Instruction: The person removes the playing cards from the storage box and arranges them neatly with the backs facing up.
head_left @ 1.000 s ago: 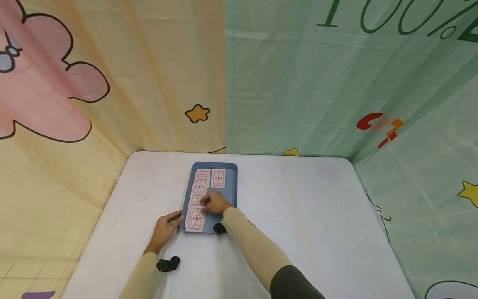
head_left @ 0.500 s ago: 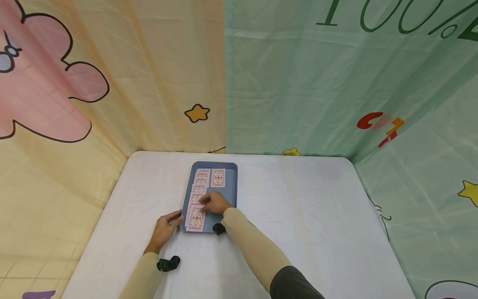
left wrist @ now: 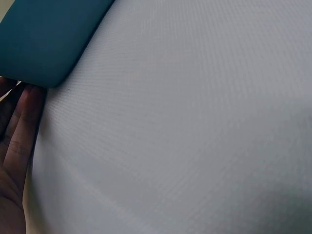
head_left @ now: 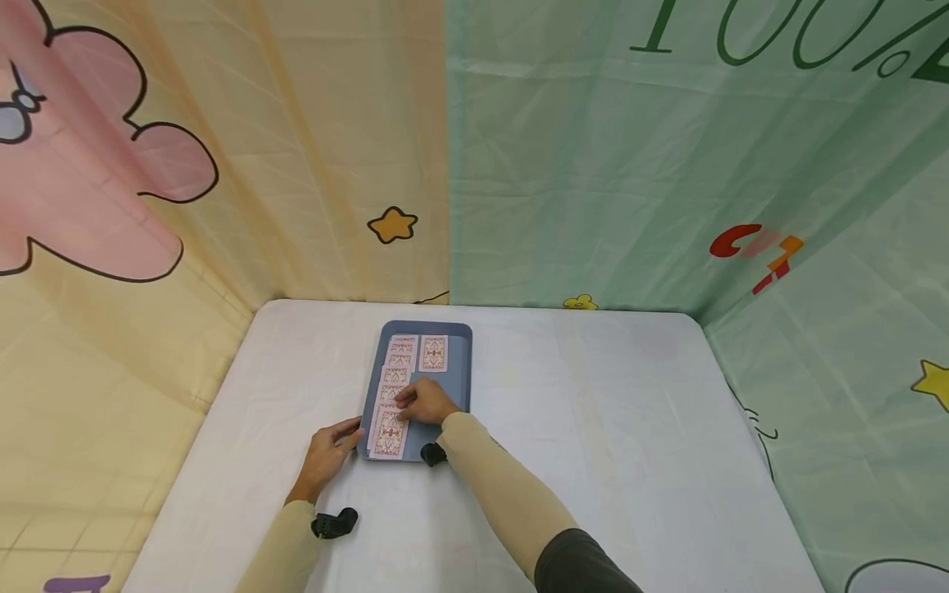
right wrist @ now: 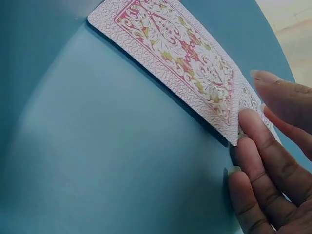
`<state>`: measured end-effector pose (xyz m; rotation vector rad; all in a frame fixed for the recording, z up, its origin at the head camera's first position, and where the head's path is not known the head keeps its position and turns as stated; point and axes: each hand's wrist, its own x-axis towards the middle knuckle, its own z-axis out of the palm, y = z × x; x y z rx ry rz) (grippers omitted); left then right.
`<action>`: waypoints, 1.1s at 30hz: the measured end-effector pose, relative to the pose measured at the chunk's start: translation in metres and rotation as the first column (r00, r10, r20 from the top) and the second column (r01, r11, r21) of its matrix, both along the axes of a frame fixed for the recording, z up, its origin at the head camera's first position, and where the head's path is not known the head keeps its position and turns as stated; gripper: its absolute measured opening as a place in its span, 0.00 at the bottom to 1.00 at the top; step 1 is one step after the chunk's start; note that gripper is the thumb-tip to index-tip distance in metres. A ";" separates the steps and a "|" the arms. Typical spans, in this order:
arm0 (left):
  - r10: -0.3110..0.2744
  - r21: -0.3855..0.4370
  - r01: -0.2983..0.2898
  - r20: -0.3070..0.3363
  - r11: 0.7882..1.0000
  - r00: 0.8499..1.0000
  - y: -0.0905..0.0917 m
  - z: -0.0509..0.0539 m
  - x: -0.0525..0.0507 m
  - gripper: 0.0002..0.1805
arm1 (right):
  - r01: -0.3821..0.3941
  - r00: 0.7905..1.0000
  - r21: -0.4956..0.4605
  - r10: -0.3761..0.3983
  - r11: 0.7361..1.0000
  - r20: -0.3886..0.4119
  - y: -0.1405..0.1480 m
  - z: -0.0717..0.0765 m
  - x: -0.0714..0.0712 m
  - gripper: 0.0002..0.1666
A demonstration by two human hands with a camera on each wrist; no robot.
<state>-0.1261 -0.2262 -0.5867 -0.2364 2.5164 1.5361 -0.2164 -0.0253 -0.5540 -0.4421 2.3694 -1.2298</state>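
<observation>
A blue-grey tray (head_left: 458, 387) holds several playing cards, patterned backs up. Down its left side runs an overlapping column ending in a fully visible front card (head_left: 389, 435). In the head view, my left hand (head_left: 322, 461) is at the tray's lower left edge; the left wrist view shows its straight fingers (left wrist: 24, 131) at the tray's corner. My right hand (head_left: 426, 402) reaches over the tray, slightly bent. In the right wrist view, its fingertips (right wrist: 247, 117) touch the playing card's (right wrist: 178, 53) near corner and the card beside it. No pinch shows.
Another playing card (head_left: 433, 353) lies apart at the tray's upper right. The tray stands on a white-covered table (head_left: 578, 428). Printed curtains (head_left: 578, 165) hang behind and at both sides. Dark camera straps (head_left: 335, 524) sit at the wrists.
</observation>
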 end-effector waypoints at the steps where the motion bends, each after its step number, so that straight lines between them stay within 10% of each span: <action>1: -0.002 -0.003 0.002 0.002 1.000 1.000 0.000 0.000 0.000 0.24 | 0.002 1.000 0.000 -0.002 1.000 -0.001 0.000 0.000 0.000 0.17; 14: -0.002 -0.029 0.000 -0.077 1.000 0.997 0.003 0.001 0.004 0.25 | 0.012 1.000 -0.023 -0.011 1.000 0.022 -0.001 -0.003 0.000 0.16; 33: 0.000 -0.005 0.000 0.015 1.000 1.000 0.000 -0.001 0.001 0.25 | 0.038 0.990 -0.122 -0.021 0.992 0.137 0.001 -0.002 0.004 0.14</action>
